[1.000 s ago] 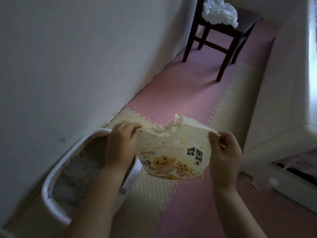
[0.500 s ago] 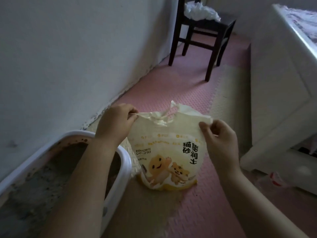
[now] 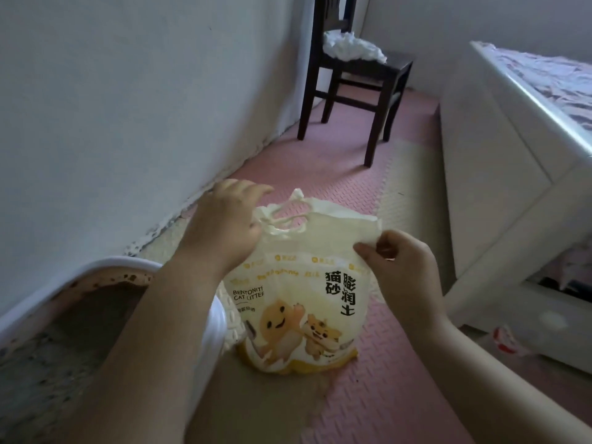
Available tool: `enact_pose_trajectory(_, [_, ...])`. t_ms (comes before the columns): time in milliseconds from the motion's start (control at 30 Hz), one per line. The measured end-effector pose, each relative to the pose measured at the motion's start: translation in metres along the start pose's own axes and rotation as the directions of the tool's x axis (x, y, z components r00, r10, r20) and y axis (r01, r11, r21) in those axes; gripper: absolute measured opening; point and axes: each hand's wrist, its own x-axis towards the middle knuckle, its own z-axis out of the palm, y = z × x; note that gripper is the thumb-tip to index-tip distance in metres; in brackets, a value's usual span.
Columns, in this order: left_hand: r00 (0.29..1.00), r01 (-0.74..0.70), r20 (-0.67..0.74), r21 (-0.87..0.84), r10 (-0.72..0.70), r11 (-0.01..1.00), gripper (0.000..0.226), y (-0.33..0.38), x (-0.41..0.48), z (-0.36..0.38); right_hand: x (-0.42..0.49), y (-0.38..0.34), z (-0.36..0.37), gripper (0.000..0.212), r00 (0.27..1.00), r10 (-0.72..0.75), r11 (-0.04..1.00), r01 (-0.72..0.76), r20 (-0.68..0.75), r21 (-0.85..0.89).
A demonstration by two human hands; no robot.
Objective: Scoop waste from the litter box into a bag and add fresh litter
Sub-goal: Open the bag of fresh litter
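A cream and yellow bag of cat litter (image 3: 298,309) with cartoon cats stands upright on the foam floor mat. Its torn top gapes open. My left hand (image 3: 224,225) is at the bag's top left corner, thumb side against the torn handle strip and fingers spread forward. My right hand (image 3: 403,267) pinches the top right edge of the bag. The white litter box (image 3: 217,328) sits at the lower left against the wall. Grey litter (image 3: 48,363) fills its bottom, and dirt speckles its inner rim. My left forearm crosses over the box.
A dark wooden chair (image 3: 355,78) with a crumpled white cloth (image 3: 352,48) on its seat stands at the back by the wall. A white bed frame (image 3: 499,174) runs along the right. A small red and white wrapper (image 3: 506,342) lies by its base. Pink and cream mats (image 3: 368,395) cover the floor.
The bag came down from the air and now rests on the mat beside the litter box. My left hand's fingers have spread at the top corner. The view tilted up and closer.
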Motion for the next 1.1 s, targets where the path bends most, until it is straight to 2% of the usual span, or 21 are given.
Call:
enact_pose_trajectory(100, [0.989,-0.127,0.065,-0.075,0.132,0.989,0.053,0.033,0.006,0.009,0.003,0.000,0.000,0.011,0.999,0.048,0.997,-0.047,-0.009,0.055])
enact_pose_trajectory(233, [0.980,-0.171,0.085,-0.115,0.181,0.979,0.070,0.051,0.007,0.025,0.006,0.001,0.002,0.010,0.990,0.141,0.974,-0.132,-0.034,0.182])
enact_pose_trajectory(400, [0.970,-0.234,0.022,-0.175,0.241,0.956,0.052,0.071,0.014,0.040,0.004,0.001,0.003,0.004,0.995,0.090,0.973,-0.098,0.046,0.208])
enact_pose_trajectory(567, [0.976,-0.214,-0.040,-0.287,0.212,0.934,0.017,0.079,0.017,0.047,0.006,0.008,-0.005,0.003,0.993,0.110,0.950,-0.121,0.053,0.289])
enact_pose_trajectory(633, [0.982,-0.190,-0.042,-0.315,0.186,0.930,0.011,0.078,0.018,0.048,0.006,0.012,-0.005,0.004,0.992,0.105,0.953,-0.121,0.072,0.279])
enact_pose_trajectory(867, [0.999,-0.043,-0.028,-0.442,0.035,0.896,0.013,0.068,0.016,0.038,-0.004,0.026,-0.002,0.014,0.960,0.115,0.969,-0.165,0.254,0.186])
enact_pose_trajectory(933, [1.000,-0.008,-0.010,-0.459,0.004,0.888,0.014,0.066,0.015,0.032,-0.008,0.026,0.002,0.009,0.967,0.104,0.976,-0.144,0.231,0.165])
enact_pose_trajectory(1100, [0.997,-0.033,-0.079,-0.332,0.006,0.943,0.015,0.063,0.017,0.004,0.000,0.009,0.009,0.007,0.984,0.068,0.968,-0.106,0.167,0.226])
